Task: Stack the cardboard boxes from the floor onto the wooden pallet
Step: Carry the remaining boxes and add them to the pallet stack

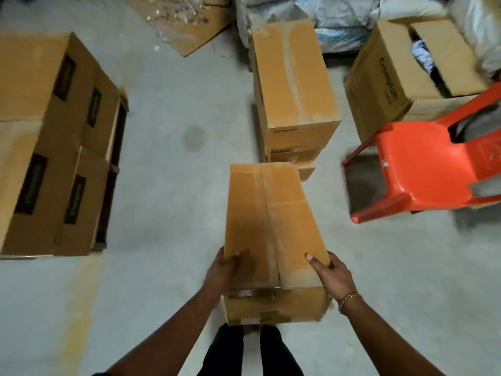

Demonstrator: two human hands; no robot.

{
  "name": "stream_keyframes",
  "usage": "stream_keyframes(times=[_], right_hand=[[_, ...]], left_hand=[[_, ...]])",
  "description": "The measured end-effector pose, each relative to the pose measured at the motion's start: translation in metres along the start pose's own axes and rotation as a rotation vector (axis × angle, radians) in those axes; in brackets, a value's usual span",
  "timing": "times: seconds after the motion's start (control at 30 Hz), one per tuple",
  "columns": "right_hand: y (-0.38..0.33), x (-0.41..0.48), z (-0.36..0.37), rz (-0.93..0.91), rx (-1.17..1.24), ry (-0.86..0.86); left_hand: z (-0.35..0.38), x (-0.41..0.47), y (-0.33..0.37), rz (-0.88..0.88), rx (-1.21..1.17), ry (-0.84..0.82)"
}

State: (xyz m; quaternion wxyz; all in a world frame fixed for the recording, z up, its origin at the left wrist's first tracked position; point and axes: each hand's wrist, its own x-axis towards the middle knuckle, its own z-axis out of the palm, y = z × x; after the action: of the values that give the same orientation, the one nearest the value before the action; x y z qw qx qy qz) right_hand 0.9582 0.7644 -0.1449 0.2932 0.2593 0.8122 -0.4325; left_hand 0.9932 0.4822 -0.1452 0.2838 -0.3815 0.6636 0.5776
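Note:
A long taped cardboard box [271,226] is in front of me, above my feet, held between both hands. My left hand [223,270] grips its left side with the thumb on top. My right hand [332,275] grips its right side, thumb on the top face. On the left, several stacked cardboard boxes [46,147] sit on the dark wooden pallet [113,169], whose edge shows beside them. Straight ahead, a stack of closed boxes [292,85] stands on the floor.
An orange plastic chair [423,169] stands at the right. Behind it is an open box [401,74] with stuff inside, and grey bags [339,17] lie at the back. A flat cardboard sheet [189,25] lies on the grey concrete floor [173,164].

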Motion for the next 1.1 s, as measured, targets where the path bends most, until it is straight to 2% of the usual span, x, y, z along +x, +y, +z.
stream_keyframes(times=[0.17,0.5,0.67,0.83,1.1], right_hand=[[-0.046,-0.042,0.012,-0.081,-0.074,-0.075],[-0.183,-0.113,0.081,-0.318,-0.218,-0.188],[-0.25,-0.158,0.148,-0.445,-0.23,-0.237],[-0.305,-0.202,0.236,-0.547,-0.252,-0.265],[-0.363,-0.241,0.379,-0.562,-0.16,-0.258]], left_hand=[[-0.048,-0.052,0.004,-0.014,-0.005,0.104],[-0.175,-0.15,0.012,0.075,-0.285,0.294],[-0.261,-0.174,0.005,0.161,-0.396,0.397],[-0.371,-0.18,-0.016,0.204,-0.397,0.465],[-0.541,-0.188,-0.018,0.284,-0.293,0.491]])
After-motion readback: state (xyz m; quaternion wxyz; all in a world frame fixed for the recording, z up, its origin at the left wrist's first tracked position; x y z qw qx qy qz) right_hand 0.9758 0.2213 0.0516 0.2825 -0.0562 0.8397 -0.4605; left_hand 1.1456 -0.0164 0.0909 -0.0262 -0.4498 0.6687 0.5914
